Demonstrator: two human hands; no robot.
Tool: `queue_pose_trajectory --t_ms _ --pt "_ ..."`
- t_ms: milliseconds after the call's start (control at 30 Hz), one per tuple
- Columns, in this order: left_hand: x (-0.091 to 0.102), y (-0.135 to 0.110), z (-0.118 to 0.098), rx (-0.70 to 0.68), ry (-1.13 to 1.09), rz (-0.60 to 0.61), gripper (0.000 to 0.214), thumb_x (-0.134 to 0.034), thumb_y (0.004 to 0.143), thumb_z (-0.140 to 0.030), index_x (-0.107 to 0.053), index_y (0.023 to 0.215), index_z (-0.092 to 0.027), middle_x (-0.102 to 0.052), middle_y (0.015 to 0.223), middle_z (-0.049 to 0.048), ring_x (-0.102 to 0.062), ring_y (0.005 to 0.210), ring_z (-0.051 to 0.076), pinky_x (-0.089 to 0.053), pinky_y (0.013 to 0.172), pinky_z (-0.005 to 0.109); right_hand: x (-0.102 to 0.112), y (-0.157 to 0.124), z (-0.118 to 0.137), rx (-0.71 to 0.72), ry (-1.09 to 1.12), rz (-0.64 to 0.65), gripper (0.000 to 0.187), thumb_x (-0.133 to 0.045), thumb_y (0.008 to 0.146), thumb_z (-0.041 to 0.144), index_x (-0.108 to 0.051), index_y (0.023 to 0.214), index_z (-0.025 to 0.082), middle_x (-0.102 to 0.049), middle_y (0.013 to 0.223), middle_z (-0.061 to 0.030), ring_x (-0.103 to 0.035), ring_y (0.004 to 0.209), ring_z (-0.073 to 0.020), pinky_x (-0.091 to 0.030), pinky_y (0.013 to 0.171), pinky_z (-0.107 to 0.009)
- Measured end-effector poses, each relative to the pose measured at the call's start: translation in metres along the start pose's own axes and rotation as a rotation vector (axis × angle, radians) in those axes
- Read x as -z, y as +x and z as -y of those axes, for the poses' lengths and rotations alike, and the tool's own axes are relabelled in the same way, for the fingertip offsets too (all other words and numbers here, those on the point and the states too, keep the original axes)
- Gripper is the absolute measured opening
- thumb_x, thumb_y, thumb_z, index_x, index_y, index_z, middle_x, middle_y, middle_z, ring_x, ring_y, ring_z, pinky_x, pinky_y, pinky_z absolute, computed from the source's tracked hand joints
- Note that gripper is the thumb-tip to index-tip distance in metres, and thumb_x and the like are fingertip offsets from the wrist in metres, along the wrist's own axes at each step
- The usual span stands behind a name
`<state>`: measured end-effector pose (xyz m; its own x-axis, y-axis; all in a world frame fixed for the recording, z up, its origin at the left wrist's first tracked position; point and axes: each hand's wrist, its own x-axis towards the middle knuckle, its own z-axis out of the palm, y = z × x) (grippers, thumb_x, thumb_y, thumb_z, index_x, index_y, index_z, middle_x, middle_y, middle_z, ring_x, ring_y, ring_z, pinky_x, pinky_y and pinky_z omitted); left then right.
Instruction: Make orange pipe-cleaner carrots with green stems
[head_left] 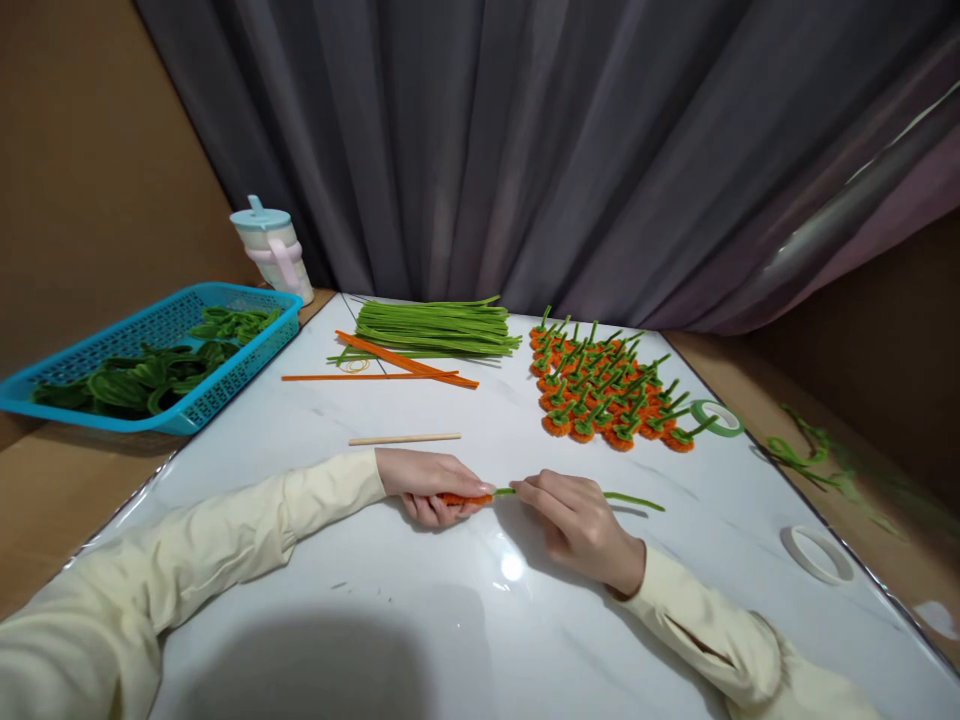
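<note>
My left hand (431, 485) is closed round a fuzzy orange pipe-cleaner piece (469, 500), its fingers hiding most of it. From that piece's right end a green pipe cleaner (634, 500) runs to the right. My right hand (574, 520) pinches the green stem a short way from the orange part, and the stem's free end sticks out beyond the fingers. Both hands are just above the white table, near its middle. A thin wooden stick (405, 439) lies a little behind my left hand.
Green pipe cleaners (435, 328) and orange ones (405, 360) lie at the back. Several orange pieces with green stems (600, 385) stand in rows at back right, beside green tape (718, 418). A white tape roll (817, 555), blue basket (180, 420) and tumbler (271, 250) flank the table.
</note>
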<state>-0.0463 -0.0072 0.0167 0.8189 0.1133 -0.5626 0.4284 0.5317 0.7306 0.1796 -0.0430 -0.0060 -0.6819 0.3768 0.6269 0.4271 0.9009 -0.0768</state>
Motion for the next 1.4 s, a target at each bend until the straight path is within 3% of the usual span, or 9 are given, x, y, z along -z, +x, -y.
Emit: queue_pose_trajectory --t_ms 200,333,433,733,900,1000,1167,1400 --pt "0.005 -0.002 -0.003 -0.156 0.004 -0.103 0.037 -0.052 0.079 -0.052 -0.048 0.072 -0.016 -0.035 0.046 -0.0064 -0.025 0.031 0.004 -0.020 0.027 0.015 -0.002 -0.005 0.004 -0.101 0.020 -0.047 0.030 -0.037 0.074 0.000 -0.052 0.095 0.014 -0.052 0.061 -0.0026 -0.042 0.050 -0.0118 -0.028 0.046 -0.024" --pt "0.011 -0.004 -0.004 -0.108 0.058 -0.165 0.042 -0.055 0.076 -0.055 -0.053 0.073 -0.013 -0.025 0.045 -0.0091 -0.013 0.032 0.001 -0.008 0.029 0.015 -0.001 -0.007 0.003 -0.099 0.043 -0.042 0.029 -0.037 0.074 0.000 -0.052 0.095 0.014 -0.053 0.060 -0.0022 -0.042 0.048 -0.0112 -0.027 0.045 -0.024" --pt "0.012 -0.004 -0.002 -0.110 0.053 -0.186 0.044 -0.056 0.075 -0.056 -0.052 0.069 -0.013 -0.020 0.046 -0.0094 -0.012 0.034 0.001 -0.008 0.031 0.015 -0.001 -0.006 0.003 -0.061 0.052 -0.026 0.030 -0.036 0.074 0.000 -0.051 0.097 0.014 -0.054 0.061 -0.0030 -0.043 0.049 -0.0118 -0.027 0.044 -0.024" --pt "0.003 -0.001 -0.002 -0.062 -0.039 -0.134 0.044 -0.051 0.076 -0.060 -0.039 0.069 -0.018 -0.023 0.050 -0.0084 -0.012 0.036 0.002 -0.007 0.032 0.014 -0.002 -0.008 0.003 -0.034 0.041 -0.019 0.033 -0.035 0.071 0.000 -0.050 0.098 0.013 -0.051 0.060 -0.0027 -0.041 0.049 -0.0123 -0.026 0.044 -0.025" --pt "0.008 -0.001 -0.003 -0.076 -0.055 -0.124 0.044 -0.051 0.075 -0.061 -0.040 0.072 -0.019 -0.026 0.052 -0.0079 -0.014 0.035 0.003 -0.008 0.030 0.014 0.000 -0.005 0.003 -0.025 0.062 0.007 0.031 -0.035 0.070 0.001 -0.050 0.094 0.014 -0.048 0.057 -0.0005 -0.040 0.046 -0.0122 -0.025 0.043 -0.025" --pt "0.008 -0.006 -0.007 -0.121 0.044 -0.096 0.042 -0.051 0.076 -0.060 -0.045 0.076 -0.018 -0.034 0.055 -0.0058 -0.021 0.035 0.004 -0.012 0.031 0.016 0.001 -0.006 0.003 -0.067 0.053 -0.014 0.029 -0.034 0.070 0.001 -0.051 0.090 0.015 -0.047 0.055 0.0004 -0.039 0.045 -0.0116 -0.024 0.043 -0.025" --pt "0.003 -0.012 -0.011 -0.012 0.162 -0.106 0.047 -0.050 0.076 -0.061 -0.050 0.071 -0.014 -0.018 0.051 -0.0084 -0.011 0.038 0.003 -0.008 0.035 0.018 0.000 -0.008 0.002 -0.059 0.072 -0.003 0.031 -0.035 0.068 0.001 -0.051 0.090 0.015 -0.047 0.055 0.0006 -0.038 0.045 -0.0118 -0.023 0.043 -0.025" --pt "0.003 -0.006 -0.007 0.036 0.044 -0.062 0.043 -0.047 0.079 -0.059 -0.039 0.066 -0.019 -0.018 0.051 -0.0078 -0.010 0.035 0.003 -0.003 0.034 0.019 -0.002 -0.008 0.001 -0.051 0.131 0.002 0.030 -0.036 0.066 0.001 -0.051 0.087 0.016 -0.047 0.056 0.0004 -0.036 0.045 -0.0119 -0.022 0.043 -0.026"
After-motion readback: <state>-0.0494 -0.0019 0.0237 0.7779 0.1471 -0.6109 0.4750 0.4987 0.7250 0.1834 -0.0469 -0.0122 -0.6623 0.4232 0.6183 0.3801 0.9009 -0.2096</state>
